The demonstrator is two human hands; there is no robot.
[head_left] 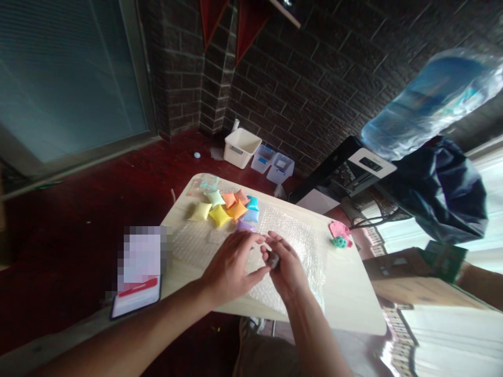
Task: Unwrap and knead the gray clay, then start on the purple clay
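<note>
My right hand (287,264) curls its fingers around a small dark grey-brown lump (272,259), which looks soft like clay. Close beside it, my left hand (234,264) is cupped with thumb and fingers apart; its thumb tip reaches the lump's edge, and whether it touches cannot be told. Both hands are over a bubble wrap sheet (310,246). Just beyond them lie several pillow-shaped packets, among them a purple packet (244,225), a yellow packet (220,215), an orange packet (237,210) and a blue packet (252,202).
A pink piece (338,229) and a green openwork ball (339,242) lie at the pale table's (353,293) right edge. A phone-like screen (139,272) stands at left. Behind are a white bin (242,149), clear boxes (280,167) and a water dispenser (349,167).
</note>
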